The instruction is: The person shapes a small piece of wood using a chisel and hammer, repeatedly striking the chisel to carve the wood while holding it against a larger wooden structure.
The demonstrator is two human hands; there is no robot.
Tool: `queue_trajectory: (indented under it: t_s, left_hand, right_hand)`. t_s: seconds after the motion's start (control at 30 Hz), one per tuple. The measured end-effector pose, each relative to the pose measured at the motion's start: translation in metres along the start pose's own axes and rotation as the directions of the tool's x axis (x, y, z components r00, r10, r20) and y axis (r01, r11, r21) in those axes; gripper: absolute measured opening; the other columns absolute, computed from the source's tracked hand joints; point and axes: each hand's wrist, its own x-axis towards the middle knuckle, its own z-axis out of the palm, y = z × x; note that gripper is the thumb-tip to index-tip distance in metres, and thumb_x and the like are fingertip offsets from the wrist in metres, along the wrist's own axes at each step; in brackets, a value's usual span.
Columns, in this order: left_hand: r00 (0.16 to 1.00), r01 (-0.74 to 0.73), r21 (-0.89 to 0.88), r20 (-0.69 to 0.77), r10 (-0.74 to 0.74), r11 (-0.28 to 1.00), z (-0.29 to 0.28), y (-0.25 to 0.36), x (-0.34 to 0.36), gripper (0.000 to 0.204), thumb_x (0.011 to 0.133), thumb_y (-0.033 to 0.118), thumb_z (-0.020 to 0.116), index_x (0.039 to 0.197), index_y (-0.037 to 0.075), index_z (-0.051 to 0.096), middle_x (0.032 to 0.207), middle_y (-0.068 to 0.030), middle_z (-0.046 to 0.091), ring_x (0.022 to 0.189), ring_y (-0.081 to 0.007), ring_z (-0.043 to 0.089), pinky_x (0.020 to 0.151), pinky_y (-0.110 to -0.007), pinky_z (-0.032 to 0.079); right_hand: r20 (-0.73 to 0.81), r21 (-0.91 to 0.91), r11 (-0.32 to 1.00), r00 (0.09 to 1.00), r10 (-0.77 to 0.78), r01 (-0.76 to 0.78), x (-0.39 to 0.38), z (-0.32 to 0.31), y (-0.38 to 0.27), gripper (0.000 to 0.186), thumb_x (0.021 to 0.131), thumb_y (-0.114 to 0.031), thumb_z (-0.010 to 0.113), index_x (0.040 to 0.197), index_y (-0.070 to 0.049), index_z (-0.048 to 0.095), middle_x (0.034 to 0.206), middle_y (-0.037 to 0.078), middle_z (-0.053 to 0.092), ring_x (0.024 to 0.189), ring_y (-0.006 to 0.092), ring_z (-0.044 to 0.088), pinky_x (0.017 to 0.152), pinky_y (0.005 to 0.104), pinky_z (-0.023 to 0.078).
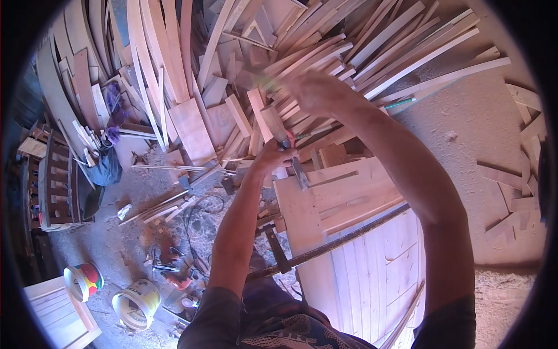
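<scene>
My left hand (272, 156) is closed around a chisel (300, 173), whose thick wooden handle rises beyond the fingers. The blade slants down to a pale wooden board (297, 206) at the near end of a long slot. My right hand (317, 93) is raised beyond the chisel, fingers curled and smeared by motion. A blurred greenish streak shows beside it, and what it grips cannot be made out. The board forms the far edge of a panelled wooden door (372, 270). A long metal bar clamp (331, 246) lies across this door.
Heaps of cut timber (314, 58) and long boards (154, 52) fill the far side. Two buckets (136, 305) stand at the near left, by tools and cables on the dusty floor. A slatted wooden piece (58, 180) stands far left; offcuts (505, 174) lie at right.
</scene>
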Motion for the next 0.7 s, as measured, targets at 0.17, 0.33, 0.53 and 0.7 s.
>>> queue_trajectory:
  t_s: [0.17, 0.33, 0.53, 0.7]
  left_hand:
    - [0.991, -0.093, 0.057, -0.09, 0.098, 0.994, 0.017, -0.003, -0.004, 0.027, 0.09, 0.009, 0.07, 0.11, 0.008, 0.052, 0.096, -0.0034, 0.061, 0.087, -0.017, 0.066, 0.074, -0.034, 0.055]
    - [0.894, -0.438, -0.182, -0.189, 0.406, 0.88, 0.06, 0.005, -0.033, 0.018, 0.091, 0.014, 0.072, 0.105, 0.005, 0.065, 0.088, 0.0001, 0.064, 0.072, -0.0106, 0.059, 0.063, -0.025, 0.051]
    - [0.823, -0.546, 0.575, 0.233, 0.518, 0.61, 0.111, -0.001, -0.044, 0.023, 0.084, 0.017, 0.076, 0.102, 0.005, 0.07, 0.081, -0.0063, 0.069, 0.07, -0.0181, 0.065, 0.067, -0.034, 0.054]
    - [0.847, -0.316, 0.762, -0.041, 0.53, 0.565, 0.102, 0.002, -0.015, 0.026, 0.078, 0.016, 0.071, 0.102, 0.006, 0.069, 0.084, -0.0165, 0.071, 0.079, -0.0336, 0.069, 0.069, -0.037, 0.055]
  right_hand:
    - [0.135, -0.012, 0.999, 0.989, 0.054, -0.052, -0.009, -0.011, 0.018, 0.058, 0.096, -0.009, 0.053, 0.149, -0.032, 0.045, 0.109, 0.018, 0.067, 0.101, 0.0307, 0.065, 0.096, 0.0449, 0.051]
    - [-0.294, 0.399, 0.899, 0.903, 0.313, -0.182, -0.08, 0.015, 0.059, 0.047, 0.098, -0.021, 0.057, 0.144, -0.019, 0.051, 0.094, 0.018, 0.068, 0.086, 0.0281, 0.067, 0.079, 0.0415, 0.051]
    - [-0.15, 0.861, 0.419, 0.643, 0.751, -0.289, -0.227, 0.135, 0.066, 0.045, 0.098, -0.016, 0.057, 0.143, -0.011, 0.054, 0.069, 0.0, 0.048, 0.065, 0.0067, 0.044, 0.058, 0.0289, 0.04]
    - [0.152, 0.943, -0.007, 0.412, 0.898, -0.333, -0.37, 0.235, -0.016, 0.047, 0.098, -0.014, 0.056, 0.143, -0.003, 0.052, 0.07, -0.004, 0.046, 0.062, 0.0047, 0.041, 0.053, 0.0251, 0.036]
